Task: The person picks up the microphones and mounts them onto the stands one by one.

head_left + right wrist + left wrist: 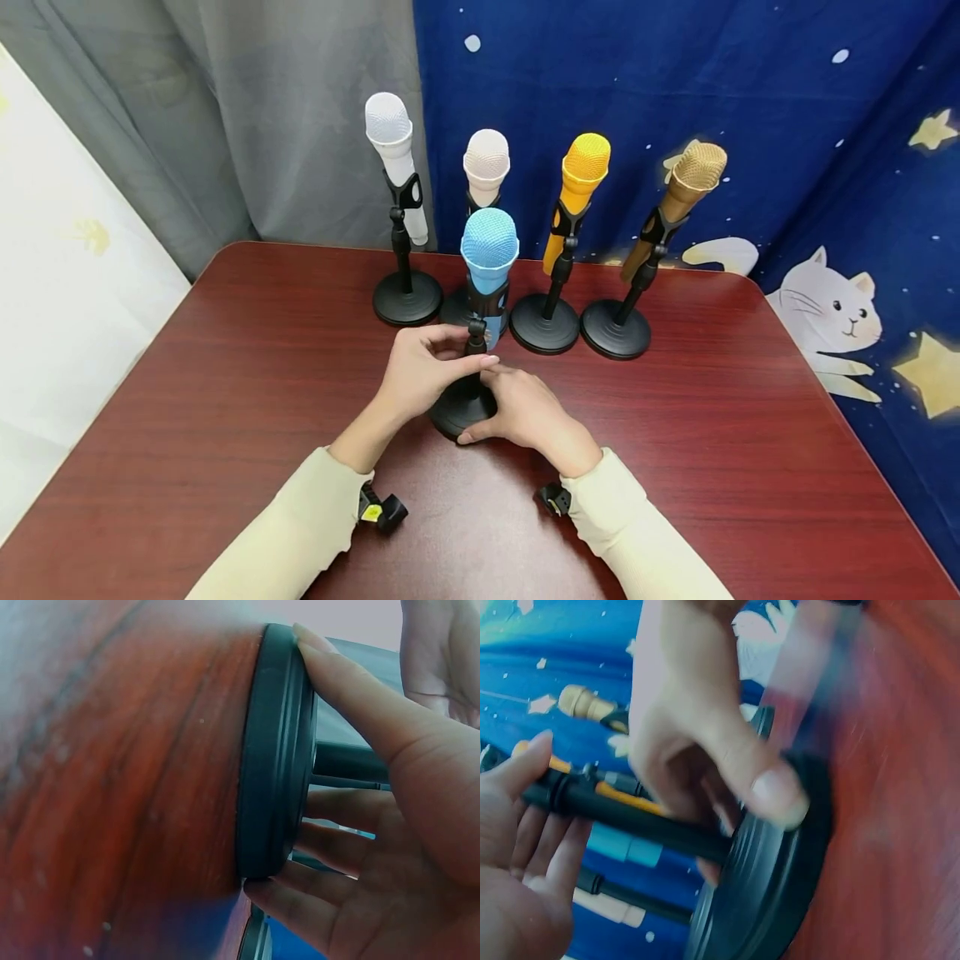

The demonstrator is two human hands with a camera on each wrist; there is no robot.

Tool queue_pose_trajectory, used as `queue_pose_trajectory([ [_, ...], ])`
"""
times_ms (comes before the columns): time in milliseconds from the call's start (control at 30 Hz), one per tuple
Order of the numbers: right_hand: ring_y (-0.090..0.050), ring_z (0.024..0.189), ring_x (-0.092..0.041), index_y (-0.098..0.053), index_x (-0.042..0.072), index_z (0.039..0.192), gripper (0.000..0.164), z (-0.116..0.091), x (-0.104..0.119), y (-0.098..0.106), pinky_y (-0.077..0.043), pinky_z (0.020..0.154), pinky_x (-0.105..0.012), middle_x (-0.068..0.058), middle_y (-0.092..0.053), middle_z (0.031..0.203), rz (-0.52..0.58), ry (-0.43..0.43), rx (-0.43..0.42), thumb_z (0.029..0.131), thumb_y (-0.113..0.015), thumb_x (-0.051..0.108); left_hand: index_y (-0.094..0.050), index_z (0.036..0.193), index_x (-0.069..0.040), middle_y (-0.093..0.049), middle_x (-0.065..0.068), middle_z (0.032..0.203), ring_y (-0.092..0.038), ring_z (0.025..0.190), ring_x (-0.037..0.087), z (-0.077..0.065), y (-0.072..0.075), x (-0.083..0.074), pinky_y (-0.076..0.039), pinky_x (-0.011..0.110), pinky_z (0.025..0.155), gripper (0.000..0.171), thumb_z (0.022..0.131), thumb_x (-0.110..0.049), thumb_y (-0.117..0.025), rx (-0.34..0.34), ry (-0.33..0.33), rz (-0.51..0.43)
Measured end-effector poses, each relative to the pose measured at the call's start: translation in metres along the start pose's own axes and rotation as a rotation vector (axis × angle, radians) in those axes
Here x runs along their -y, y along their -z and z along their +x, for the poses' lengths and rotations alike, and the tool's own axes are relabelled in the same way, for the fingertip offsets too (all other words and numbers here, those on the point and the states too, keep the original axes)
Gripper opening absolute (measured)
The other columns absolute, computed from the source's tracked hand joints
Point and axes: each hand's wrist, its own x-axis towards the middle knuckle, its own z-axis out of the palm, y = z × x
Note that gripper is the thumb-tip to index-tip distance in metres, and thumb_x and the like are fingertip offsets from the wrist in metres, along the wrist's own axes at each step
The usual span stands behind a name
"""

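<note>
A blue microphone (489,242) leans in the clip of a black microphone stand (459,408) near the middle of the table. My left hand (423,371) is around the upper part of the pole, thumb on the near side and fingers behind; the left wrist view shows the pole (645,825) between thumb and fingers. Lower down, my right hand (525,408) grips the round base from the right. In the right wrist view its thumb (345,671) lies over one side of the base (274,765) and its fingers reach the other side. The base sits on the tabletop.
Behind it stand a white microphone (390,125), a pale pink one (487,162), a yellow one (585,167) and a gold one (693,175), each on a black stand. The pink one's stand is partly hidden. Curtains hang behind the reddish-brown table (247,358).
</note>
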Motion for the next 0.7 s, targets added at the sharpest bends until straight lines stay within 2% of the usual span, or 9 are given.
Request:
queue_pose_trajectory([
  [267, -0.065, 0.118, -0.025, -0.064, 0.008, 0.132, 0.081, 0.001, -0.001, 0.001, -0.054, 0.096, -0.045, -0.007, -0.064, 0.138, -0.019, 0.021, 0.013, 0.07, -0.089, 0.053, -0.075, 0.111, 0.003, -0.076, 0.02, 0.108, -0.076, 0.096, 0.014, 0.018, 0.016, 0.004, -0.061, 0.03, 0.088, 0.03, 0.082, -0.003, -0.082, 0.281, -0.078, -0.1],
  [467, -0.065, 0.121, -0.027, -0.063, 0.009, 0.135, 0.083, -0.001, 0.0, 0.002, -0.054, 0.097, -0.046, -0.006, -0.063, 0.141, -0.003, 0.023, 0.005, 0.069, -0.09, 0.052, -0.072, 0.115, 0.009, -0.074, 0.027, 0.111, -0.076, 0.101, 0.016, 0.032, 0.024, 0.008, -0.06, 0.032, 0.091, 0.034, 0.082, 0.004, -0.079, 0.447, -0.101, -0.157],
  [600, -0.064, 0.122, -0.025, -0.061, 0.011, 0.137, 0.084, 0.0, -0.001, 0.0, -0.054, 0.099, -0.045, -0.004, -0.063, 0.14, 0.007, 0.021, 0.004, 0.069, -0.09, 0.052, -0.069, 0.116, 0.013, -0.073, 0.028, 0.113, -0.076, 0.102, 0.016, 0.035, 0.026, 0.009, -0.06, 0.033, 0.092, 0.036, 0.082, 0.005, -0.078, 0.486, -0.089, -0.191],
  [700, -0.065, 0.118, -0.023, -0.063, 0.012, 0.134, 0.08, 0.0, -0.002, -0.001, -0.054, 0.097, -0.044, -0.003, -0.066, 0.135, 0.011, 0.021, 0.001, 0.069, -0.09, 0.051, -0.068, 0.116, 0.014, -0.073, 0.028, 0.111, -0.076, 0.099, 0.015, 0.029, 0.023, 0.009, -0.06, 0.033, 0.092, 0.036, 0.082, 0.007, -0.078, 0.445, -0.09, -0.216],
])
